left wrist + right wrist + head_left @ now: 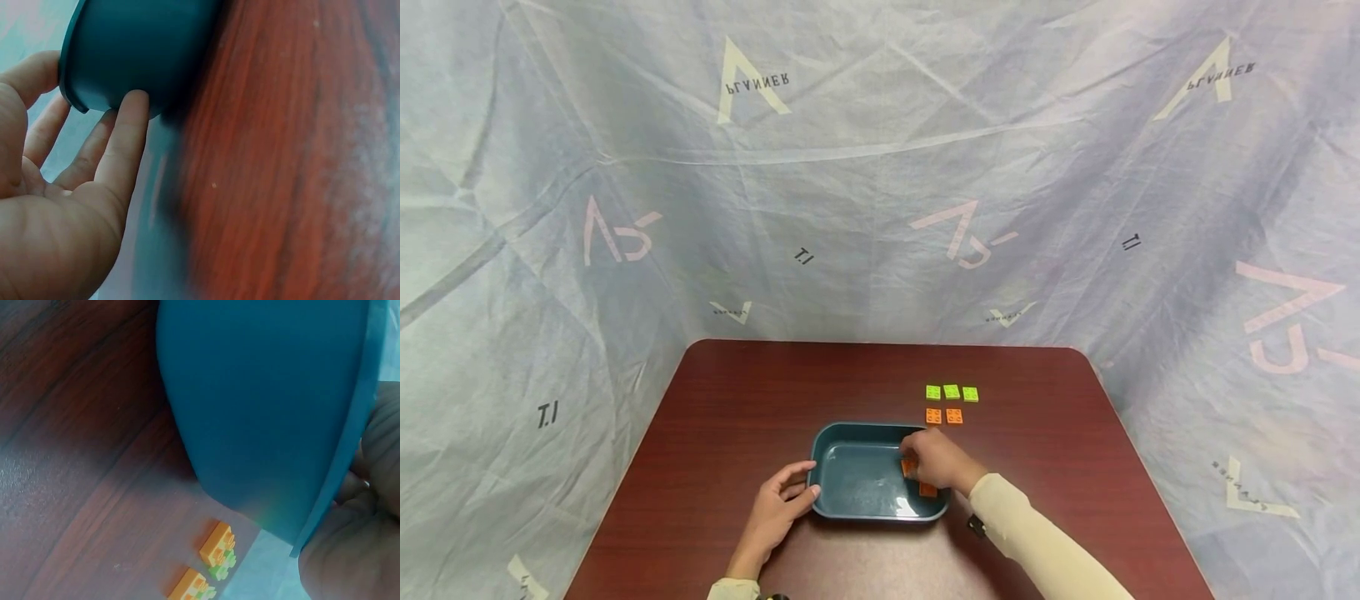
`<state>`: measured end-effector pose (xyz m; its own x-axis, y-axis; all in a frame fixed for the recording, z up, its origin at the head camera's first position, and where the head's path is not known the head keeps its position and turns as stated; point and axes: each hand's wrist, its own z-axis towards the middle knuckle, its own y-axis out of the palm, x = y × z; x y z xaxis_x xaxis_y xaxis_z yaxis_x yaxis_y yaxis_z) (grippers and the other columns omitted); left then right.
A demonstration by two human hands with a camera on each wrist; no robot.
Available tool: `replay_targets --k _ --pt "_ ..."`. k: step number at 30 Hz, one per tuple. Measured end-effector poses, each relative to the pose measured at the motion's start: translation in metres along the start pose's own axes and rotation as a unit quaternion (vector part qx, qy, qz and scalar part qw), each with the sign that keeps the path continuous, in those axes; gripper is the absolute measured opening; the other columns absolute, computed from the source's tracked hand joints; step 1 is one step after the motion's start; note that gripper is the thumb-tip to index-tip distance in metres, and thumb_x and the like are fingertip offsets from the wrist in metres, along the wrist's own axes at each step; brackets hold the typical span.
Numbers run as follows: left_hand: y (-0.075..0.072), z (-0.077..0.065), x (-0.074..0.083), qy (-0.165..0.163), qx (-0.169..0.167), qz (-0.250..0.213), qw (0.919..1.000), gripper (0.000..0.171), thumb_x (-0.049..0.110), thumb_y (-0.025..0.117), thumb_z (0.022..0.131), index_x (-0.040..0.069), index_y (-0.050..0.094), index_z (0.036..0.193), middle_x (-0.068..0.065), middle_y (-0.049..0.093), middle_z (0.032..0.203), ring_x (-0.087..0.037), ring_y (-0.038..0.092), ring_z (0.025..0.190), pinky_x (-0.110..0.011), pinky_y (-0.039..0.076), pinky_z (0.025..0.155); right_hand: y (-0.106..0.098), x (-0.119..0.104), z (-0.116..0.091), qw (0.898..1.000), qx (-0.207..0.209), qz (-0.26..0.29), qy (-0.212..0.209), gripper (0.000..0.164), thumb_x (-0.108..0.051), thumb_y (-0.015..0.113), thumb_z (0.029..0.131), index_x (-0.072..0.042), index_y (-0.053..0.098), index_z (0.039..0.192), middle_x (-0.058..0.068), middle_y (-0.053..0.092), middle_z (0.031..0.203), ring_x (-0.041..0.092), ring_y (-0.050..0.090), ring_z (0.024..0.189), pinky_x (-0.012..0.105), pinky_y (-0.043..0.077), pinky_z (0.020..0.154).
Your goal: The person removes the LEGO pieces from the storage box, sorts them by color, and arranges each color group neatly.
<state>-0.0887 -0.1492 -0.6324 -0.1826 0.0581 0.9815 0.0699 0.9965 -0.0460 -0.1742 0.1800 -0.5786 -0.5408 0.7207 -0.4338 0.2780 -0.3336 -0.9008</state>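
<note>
A dark teal rectangular tray (865, 520) sits on the table in the head view. My left hand (777, 505) is at its left end, and its extended fingers (128, 131) rest against the outer wall and rim in the left wrist view. Over the right end, my right hand (942, 458) reaches inside and pinches an orange toy building brick (908, 467), partly hidden by the fingers. A second orange brick (928, 490) lies in the tray just below that hand. The tray's wall (269, 412) hides the right fingertips in the right wrist view.
Behind the tray's right end, two orange bricks (943, 416) lie side by side on the reddish-brown table (760, 383). A row of three lime green bricks (952, 392) lies farther back. Grey printed sheeting (865, 208) hangs behind and beside the table.
</note>
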Motion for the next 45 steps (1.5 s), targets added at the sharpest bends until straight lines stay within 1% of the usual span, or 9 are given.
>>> replay_targets --k 7,14,20,23,25,30,34,40,45 --pt "0.0 0.0 -0.001 0.0 0.0 0.001 1.0 0.053 0.024 0.084 0.094 0.014 0.066 0.143 -0.018 0.066 0.139 -0.028 0.069 0.12 -0.032 0.063 0.086 0.002 -0.007 0.001 1.0 -0.01 -0.027 0.007 0.025 -0.005 0.088 0.082 -0.007 0.08 0.106 0.0 0.075 0.093 0.01 0.063 0.08 0.029 0.059 0.073" --pt "0.0 0.001 -0.001 0.005 -0.001 -0.003 1.0 0.05 0.02 0.082 0.095 0.013 0.066 0.142 -0.018 0.066 0.137 -0.025 0.07 0.118 -0.03 0.062 0.085 0.011 -0.007 0.004 0.998 -0.01 -0.069 -0.001 0.024 0.0 0.087 0.081 -0.011 0.08 0.101 -0.003 0.07 0.085 0.008 0.057 0.074 0.023 0.055 0.067" --pt "0.001 0.001 0.0 0.003 0.0 -0.011 0.9999 0.051 0.02 0.083 0.094 0.013 0.066 0.142 -0.019 0.067 0.137 -0.025 0.07 0.117 -0.03 0.062 0.084 0.013 -0.008 0.006 0.998 -0.007 -0.068 -0.003 0.018 0.003 0.083 0.082 -0.013 0.078 0.089 -0.007 0.062 0.071 0.006 0.052 0.063 0.02 0.047 0.057" --pt "0.001 0.0 0.0 0.004 -0.001 -0.01 0.9999 0.051 0.019 0.083 0.094 0.013 0.066 0.142 -0.019 0.066 0.138 -0.026 0.069 0.118 -0.03 0.062 0.084 0.013 -0.008 0.006 0.998 -0.005 -0.064 -0.001 0.015 0.001 0.083 0.082 -0.012 0.079 0.09 -0.007 0.064 0.073 0.005 0.054 0.064 0.02 0.048 0.057" --pt "0.001 0.001 -0.001 0.003 -0.001 -0.013 0.9999 0.05 0.019 0.083 0.094 0.014 0.067 0.141 -0.018 0.067 0.137 -0.027 0.069 0.118 -0.03 0.062 0.084 0.012 -0.007 0.006 0.998 0.002 -0.057 0.0 0.014 -0.004 0.084 0.084 -0.011 0.081 0.094 -0.006 0.069 0.081 0.007 0.058 0.071 0.021 0.052 0.063" --pt "0.0 0.001 -0.001 0.005 -0.003 -0.025 0.9997 0.049 0.016 0.083 0.093 0.013 0.067 0.14 -0.019 0.067 0.135 -0.029 0.069 0.117 -0.03 0.063 0.083 0.009 -0.004 0.004 0.999 0.03 -0.016 -0.009 0.02 -0.011 0.087 0.085 -0.008 0.082 0.104 0.0 0.075 0.097 0.011 0.064 0.087 0.029 0.059 0.079" --pt "0.0 0.001 -0.001 0.005 -0.003 -0.028 0.9996 0.049 0.015 0.083 0.093 0.012 0.068 0.14 -0.02 0.067 0.134 -0.029 0.069 0.116 -0.031 0.063 0.083 0.005 -0.004 0.003 0.999 0.041 0.021 0.0 0.025 -0.012 0.088 0.086 -0.007 0.081 0.109 0.003 0.075 0.103 0.013 0.065 0.089 0.032 0.06 0.081" --pt "0.001 0.001 -0.001 0.003 -0.001 -0.023 0.9997 0.049 0.016 0.083 0.093 0.013 0.068 0.14 -0.019 0.067 0.135 -0.029 0.069 0.117 -0.03 0.063 0.083 0.002 -0.001 0.002 0.997 0.059 0.053 0.024 0.031 -0.014 0.088 0.087 -0.007 0.08 0.116 0.002 0.076 0.11 0.014 0.066 0.094 0.036 0.06 0.085" --pt "0.001 0.002 0.0 0.003 0.001 -0.022 0.9998 0.049 0.017 0.083 0.094 0.013 0.068 0.14 -0.019 0.067 0.135 -0.027 0.069 0.117 -0.03 0.062 0.083 0.001 0.001 0.001 0.993 0.064 0.091 0.04 0.032 -0.014 0.088 0.087 -0.007 0.08 0.117 0.003 0.075 0.113 0.013 0.066 0.092 0.031 0.059 0.081"
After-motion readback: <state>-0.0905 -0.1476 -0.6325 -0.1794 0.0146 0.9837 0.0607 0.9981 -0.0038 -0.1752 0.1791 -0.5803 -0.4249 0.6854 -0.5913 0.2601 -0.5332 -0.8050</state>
